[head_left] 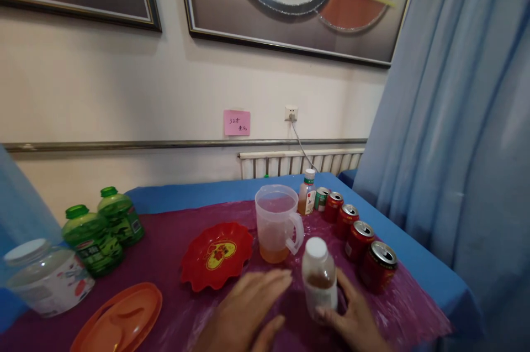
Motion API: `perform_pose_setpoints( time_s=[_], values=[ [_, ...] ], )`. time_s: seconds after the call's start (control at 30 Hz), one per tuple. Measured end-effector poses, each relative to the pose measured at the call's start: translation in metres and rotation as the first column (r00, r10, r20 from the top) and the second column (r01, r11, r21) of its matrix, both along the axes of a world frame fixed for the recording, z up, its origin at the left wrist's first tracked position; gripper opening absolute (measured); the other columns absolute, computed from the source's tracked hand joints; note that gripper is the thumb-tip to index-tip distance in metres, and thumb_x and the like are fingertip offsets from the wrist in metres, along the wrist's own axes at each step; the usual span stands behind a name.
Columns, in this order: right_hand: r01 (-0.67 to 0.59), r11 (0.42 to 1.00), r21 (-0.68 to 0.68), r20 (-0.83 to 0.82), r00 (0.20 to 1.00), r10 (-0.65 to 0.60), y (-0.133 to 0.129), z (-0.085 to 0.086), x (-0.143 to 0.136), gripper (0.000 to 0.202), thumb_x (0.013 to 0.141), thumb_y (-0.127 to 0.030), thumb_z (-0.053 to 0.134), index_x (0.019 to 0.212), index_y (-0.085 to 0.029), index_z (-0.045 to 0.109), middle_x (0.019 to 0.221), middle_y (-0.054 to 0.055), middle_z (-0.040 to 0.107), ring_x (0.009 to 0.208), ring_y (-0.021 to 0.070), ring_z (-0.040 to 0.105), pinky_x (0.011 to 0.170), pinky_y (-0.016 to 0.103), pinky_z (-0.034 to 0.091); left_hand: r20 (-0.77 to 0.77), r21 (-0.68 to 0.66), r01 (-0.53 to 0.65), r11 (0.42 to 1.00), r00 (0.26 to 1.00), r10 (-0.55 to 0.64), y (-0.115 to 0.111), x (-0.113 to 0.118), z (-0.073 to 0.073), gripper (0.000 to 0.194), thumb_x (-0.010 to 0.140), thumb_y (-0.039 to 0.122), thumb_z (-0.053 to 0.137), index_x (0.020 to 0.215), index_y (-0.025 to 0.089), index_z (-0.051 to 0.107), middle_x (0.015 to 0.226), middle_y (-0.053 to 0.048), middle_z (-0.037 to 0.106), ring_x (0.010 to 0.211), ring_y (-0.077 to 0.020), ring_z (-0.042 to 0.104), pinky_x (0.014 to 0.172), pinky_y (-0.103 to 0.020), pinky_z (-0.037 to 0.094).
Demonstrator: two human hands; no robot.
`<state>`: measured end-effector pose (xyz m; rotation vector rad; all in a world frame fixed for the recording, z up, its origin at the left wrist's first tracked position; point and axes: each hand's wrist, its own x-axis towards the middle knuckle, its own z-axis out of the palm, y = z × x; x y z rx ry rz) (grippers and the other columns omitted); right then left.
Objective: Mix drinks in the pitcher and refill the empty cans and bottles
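Observation:
My right hand [351, 310] is wrapped around the lower part of a clear bottle [319, 280] with a white cap and some brown liquid inside. The bottle is upright, close to the purple sheet; whether its base touches is hard to tell. To its left, my left hand [248, 308] has its fingers stretched out and holds nothing. Just beyond both hands stands a translucent plastic pitcher [275, 219], its handle toward the right and a little amber liquid at the bottom. A red scalloped plate [194, 263] with a yellow emblem lies to the pitcher's left.
Several cans [360, 241] line the table's right side, with another capped bottle [307, 194] behind. At left are green bottles [93, 241], a white-lidded jar [47, 280] and an orange divided tray [132, 313]. A blue curtain [455, 147] hangs at right.

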<state>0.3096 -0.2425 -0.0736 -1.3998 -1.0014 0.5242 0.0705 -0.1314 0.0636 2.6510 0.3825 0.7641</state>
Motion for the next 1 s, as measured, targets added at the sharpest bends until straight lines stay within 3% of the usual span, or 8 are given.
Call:
perform_pose_setpoints(
  time_s=[0.13, 0.3, 0.5, 0.6, 0.67, 0.77, 0.83, 1.0],
  values=[
    [-0.276, 0.960, 0.054, 0.054, 0.961, 0.273, -0.009, 0.013, -0.014, 0.076, 0.068, -0.055, 0.084, 0.134, -0.025, 0.064, 0.132, 0.010, 0.069, 0.120, 0.0346, 0.065, 0.102, 0.045, 0.051, -0.152, -0.002, 0.315, 0.949, 0.938, -0.312, 0.005, 0.040, 0.036, 0.051, 0.095, 0.021, 0.052, 0.144, 0.037, 0.049, 0.151, -0.003, 0.056, 0.135, -0.0268, 0.054, 0.111, -0.048, 0.047],
    [-0.345, 0.936, 0.071, 0.026, 0.939, 0.344, -0.008, 0.020, -0.022, 0.070, 0.071, -0.060, 0.080, 0.131, -0.027, 0.066, 0.127, 0.008, 0.071, 0.117, 0.0336, 0.066, 0.100, 0.045, 0.052, -0.259, -0.114, 0.407, 0.906, 0.869, -0.422, 0.002, 0.050, 0.064, 0.035, 0.100, 0.019, 0.050, 0.131, 0.033, 0.060, 0.135, -0.004, 0.066, 0.114, -0.0209, 0.066, 0.098, -0.034, 0.054],
    [-0.294, 0.953, 0.072, 0.028, 0.956, 0.293, -0.004, 0.008, -0.032, 0.073, 0.069, -0.064, 0.080, 0.131, -0.029, 0.065, 0.118, 0.007, 0.074, 0.105, 0.0316, 0.071, 0.090, 0.041, 0.057, -0.280, -0.022, 0.297, 0.955, 0.915, -0.291, 0.005, 0.059, 0.053, 0.024, 0.096, 0.038, 0.062, 0.117, 0.027, 0.067, 0.112, -0.006, 0.072, 0.098, -0.0217, 0.070, 0.086, -0.031, 0.056],
    [-0.194, 0.979, 0.055, 0.101, 0.977, 0.188, -0.002, 0.002, -0.034, 0.073, 0.065, -0.063, 0.083, 0.128, -0.027, 0.068, 0.113, 0.008, 0.075, 0.100, 0.0318, 0.071, 0.087, 0.039, 0.058, -0.302, 0.094, 0.128, 0.987, 0.949, -0.095, 0.013, 0.063, 0.040, 0.050, 0.084, 0.065, 0.066, 0.106, 0.021, 0.070, 0.093, -0.008, 0.072, 0.085, -0.0267, 0.069, 0.077, -0.038, 0.057],
    [-0.127, 0.990, 0.062, 0.132, 0.984, 0.118, -0.002, -0.002, -0.033, 0.075, 0.065, -0.061, 0.084, 0.128, -0.026, 0.068, 0.113, 0.009, 0.076, 0.101, 0.0320, 0.071, 0.087, 0.038, 0.058, -0.280, 0.097, 0.091, 0.991, 0.958, -0.061, 0.015, 0.061, 0.042, 0.066, 0.076, 0.074, 0.069, 0.116, 0.022, 0.068, 0.100, -0.010, 0.072, 0.090, -0.0300, 0.068, 0.080, -0.043, 0.057],
    [-0.067, 0.996, 0.062, 0.158, 0.986, 0.056, -0.003, -0.008, -0.030, 0.079, 0.065, -0.061, 0.083, 0.133, -0.024, 0.065, 0.118, 0.012, 0.075, 0.104, 0.0329, 0.070, 0.089, 0.039, 0.058, -0.241, -0.024, 0.226, 0.974, 0.944, -0.225, 0.013, 0.054, 0.058, 0.049, 0.091, 0.052, 0.065, 0.135, 0.033, 0.057, 0.130, -0.007, 0.066, 0.115, -0.0284, 0.064, 0.098, -0.043, 0.052],
    [-0.083, 0.996, 0.034, 0.184, 0.980, 0.076, -0.004, -0.012, -0.028, 0.081, 0.065, -0.064, 0.082, 0.133, -0.025, 0.065, 0.120, 0.011, 0.074, 0.105, 0.0333, 0.071, 0.090, 0.040, 0.058, -0.264, -0.099, 0.267, 0.959, 0.922, -0.284, 0.010, 0.051, 0.068, 0.032, 0.098, 0.030, 0.057, 0.129, 0.036, 0.061, 0.128, -0.004, 0.066, 0.115, -0.0238, 0.063, 0.099, -0.039, 0.052],
    [-0.089, 0.996, 0.020, 0.222, 0.972, 0.083, -0.005, -0.021, -0.031, 0.082, 0.061, -0.066, 0.084, 0.131, -0.028, 0.067, 0.119, 0.009, 0.075, 0.104, 0.0345, 0.072, 0.090, 0.040, 0.059, -0.375, 0.006, 0.130, 0.992, 0.920, -0.118, 0.006, 0.057, 0.061, 0.023, 0.089, 0.028, 0.064, 0.112, 0.025, 0.066, 0.102, -0.005, 0.064, 0.086, -0.0218, 0.064, 0.073, -0.032, 0.052]
  ],
)
